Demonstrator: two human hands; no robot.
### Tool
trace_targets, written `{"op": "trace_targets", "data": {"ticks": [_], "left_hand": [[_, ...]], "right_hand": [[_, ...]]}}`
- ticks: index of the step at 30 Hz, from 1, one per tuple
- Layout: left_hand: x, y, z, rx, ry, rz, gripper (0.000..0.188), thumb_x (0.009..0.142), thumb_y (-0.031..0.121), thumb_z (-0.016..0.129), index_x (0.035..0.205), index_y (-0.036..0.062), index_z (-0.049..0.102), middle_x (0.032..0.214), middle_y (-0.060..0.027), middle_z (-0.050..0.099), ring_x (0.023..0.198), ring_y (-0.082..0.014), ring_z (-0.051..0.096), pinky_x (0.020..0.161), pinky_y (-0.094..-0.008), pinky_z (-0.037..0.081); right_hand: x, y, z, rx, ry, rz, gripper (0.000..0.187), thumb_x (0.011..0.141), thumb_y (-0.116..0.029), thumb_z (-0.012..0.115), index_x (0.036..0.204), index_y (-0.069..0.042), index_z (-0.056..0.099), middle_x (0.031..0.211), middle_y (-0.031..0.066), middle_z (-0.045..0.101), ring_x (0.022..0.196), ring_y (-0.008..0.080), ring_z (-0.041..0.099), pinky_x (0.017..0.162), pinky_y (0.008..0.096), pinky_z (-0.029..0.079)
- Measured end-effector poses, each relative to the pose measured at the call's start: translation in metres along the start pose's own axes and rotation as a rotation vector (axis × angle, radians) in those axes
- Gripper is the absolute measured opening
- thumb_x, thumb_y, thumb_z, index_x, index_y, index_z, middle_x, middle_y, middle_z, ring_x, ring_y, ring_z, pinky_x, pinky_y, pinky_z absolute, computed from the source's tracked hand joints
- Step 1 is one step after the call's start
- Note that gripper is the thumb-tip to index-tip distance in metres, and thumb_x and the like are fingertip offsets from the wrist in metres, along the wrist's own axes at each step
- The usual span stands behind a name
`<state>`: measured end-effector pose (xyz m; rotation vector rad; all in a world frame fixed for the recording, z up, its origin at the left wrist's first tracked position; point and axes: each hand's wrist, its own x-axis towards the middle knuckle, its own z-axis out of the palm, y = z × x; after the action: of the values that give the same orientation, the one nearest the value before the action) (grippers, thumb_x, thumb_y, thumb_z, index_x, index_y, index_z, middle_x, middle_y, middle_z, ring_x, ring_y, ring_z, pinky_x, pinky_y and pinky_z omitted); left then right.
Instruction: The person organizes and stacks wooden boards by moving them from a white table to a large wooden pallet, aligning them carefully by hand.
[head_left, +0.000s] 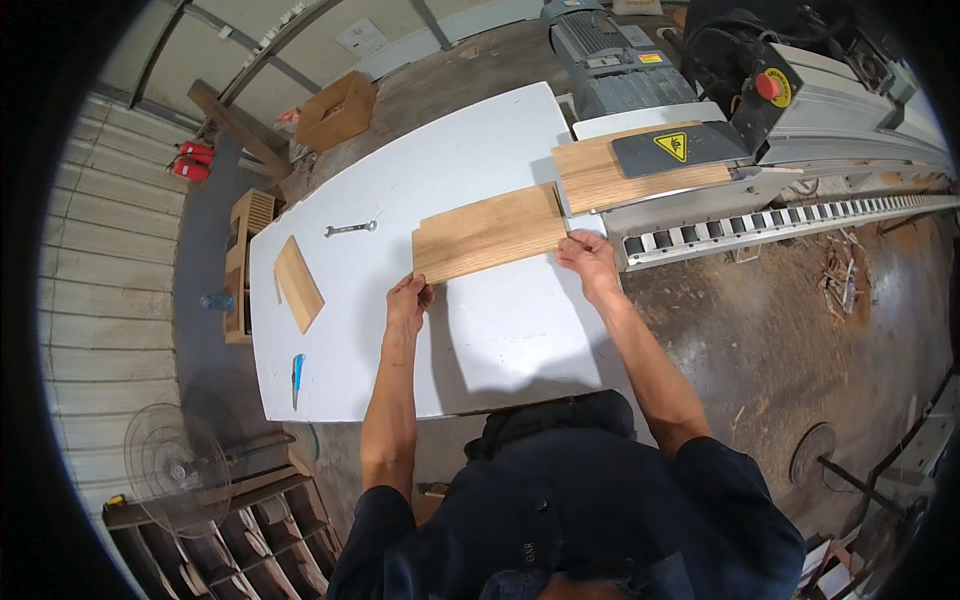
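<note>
A flat wooden board (490, 232) with visible grain is held over the white table (510, 345). My left hand (408, 302) pinches its near left corner, and my right hand (588, 262) grips the near right corner. Both hands are closed on the wood. Just beyond the board's right end, a second wooden board (585, 180) lies at the machine's outfeed, partly under a dark cover (640, 150) with a yellow warning sign. A shorter wood piece (298, 285) rests on the table to the left, with a thin strip beside it.
A wrench (351, 229) and a blue utility knife (297, 380) lie on the table's left part. At the right runs a machine with a motor (622, 65), a red stop button (770, 86) and a roller rail (780, 220). A fan (178, 468) stands lower left, near a shelf rack (240, 545).
</note>
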<state>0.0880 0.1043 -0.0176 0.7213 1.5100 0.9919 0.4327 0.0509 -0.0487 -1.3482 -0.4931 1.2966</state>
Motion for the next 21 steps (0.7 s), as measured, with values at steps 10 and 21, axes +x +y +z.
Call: {"op": "trace_targets", "data": {"ticks": [10,21], "left_hand": [[0.026,-0.013,0.014,1.058,-0.048,0.885,0.058,0.073,0.008,0.078,0.126,-0.0020,0.058,0.098,-0.0173,0.062,0.095,-0.0283,0.058,0.082,-0.0365,0.050],[-0.033,-0.055,-0.041,1.024,0.025,0.840,0.062,0.069,0.012,0.084,0.127,0.0030,0.062,0.091,-0.0174,0.061,0.087,-0.0326,0.058,0.077,-0.0407,0.051]], "right_hand": [[0.026,0.031,0.002,-1.038,0.218,-0.655,0.030,0.073,-0.015,0.076,0.100,-0.003,0.069,0.090,0.0202,0.067,0.076,0.0346,0.065,0.070,0.0382,0.053],[-0.025,0.028,0.000,-0.988,0.087,-0.583,0.022,0.070,-0.012,0.072,0.089,-0.003,0.071,0.081,0.0200,0.067,0.080,0.0359,0.066,0.073,0.0416,0.053]]}}
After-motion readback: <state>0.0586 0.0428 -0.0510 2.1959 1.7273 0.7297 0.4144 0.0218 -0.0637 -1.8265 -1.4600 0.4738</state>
